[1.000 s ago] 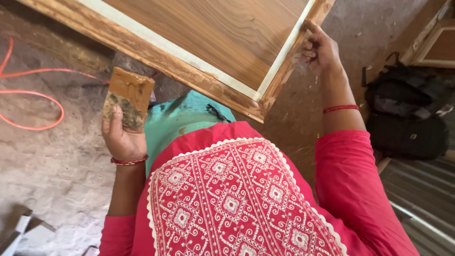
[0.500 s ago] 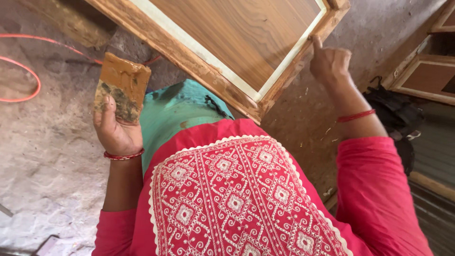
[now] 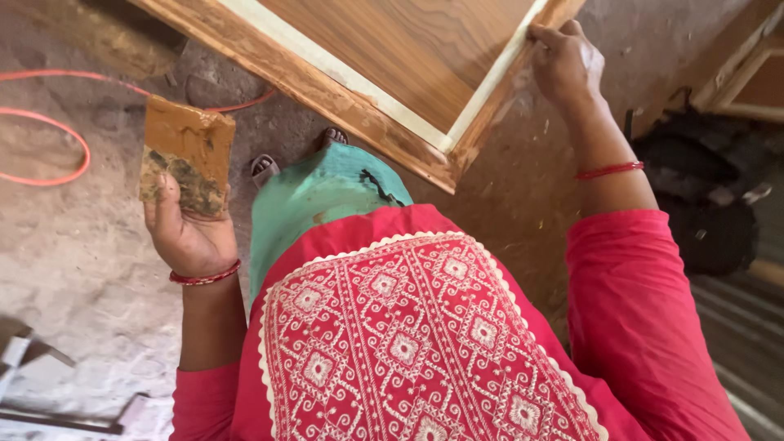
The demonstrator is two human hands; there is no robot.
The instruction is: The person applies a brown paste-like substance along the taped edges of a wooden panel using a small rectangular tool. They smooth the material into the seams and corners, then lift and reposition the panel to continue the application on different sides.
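Note:
My left hand (image 3: 189,237) holds up a flat brown square board (image 3: 187,155) smeared with brownish paste, thumb across its lower edge. My right hand (image 3: 566,61) grips the right edge of a wooden panel (image 3: 392,49) with a light frame strip and a darker outer frame; the panel's corner points down toward me. Both wrists wear red bangles. My red embroidered top and teal garment fill the lower middle of the view.
An orange cable (image 3: 49,122) loops over the rough grey floor at the left. A black bag (image 3: 710,204) lies at the right, beside another wooden frame (image 3: 751,65). Sandalled feet (image 3: 265,167) show below the panel's edge. Metal pieces (image 3: 33,359) lie at lower left.
My right hand has shifted along the panel's right edge and now grips it again. The left hand stays raised with the board.

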